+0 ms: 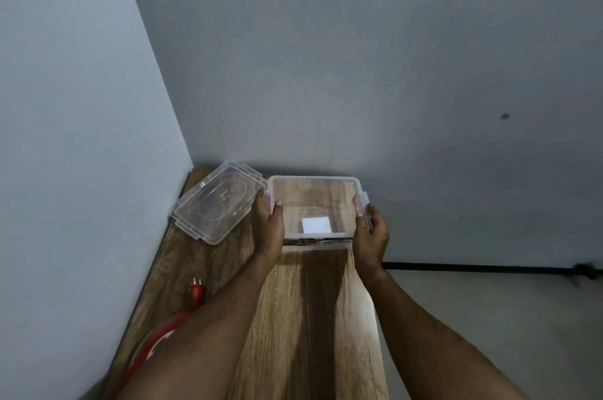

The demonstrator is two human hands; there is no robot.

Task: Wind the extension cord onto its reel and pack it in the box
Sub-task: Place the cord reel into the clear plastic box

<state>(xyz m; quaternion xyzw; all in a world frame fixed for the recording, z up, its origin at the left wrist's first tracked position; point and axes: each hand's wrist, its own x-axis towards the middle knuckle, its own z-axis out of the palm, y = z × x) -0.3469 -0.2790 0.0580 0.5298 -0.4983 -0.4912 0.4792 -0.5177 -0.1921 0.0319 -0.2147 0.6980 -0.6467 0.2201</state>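
Both hands, the left hand (270,227) and right hand (370,234), gripped the open clear plastic box (315,204) at the wooden tabletop's (313,318) far edge, its clear lid (217,205) beside it, while the red extension cord (169,324) lay unpacked near the left edge, packing apparently ahead.

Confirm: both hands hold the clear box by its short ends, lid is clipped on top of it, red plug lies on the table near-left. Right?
Not quite. The head view shows the lid off, lying on the table left of the box. The rest stands: left hand and right hand hold the open box's short ends, and the red plug lies near-left.
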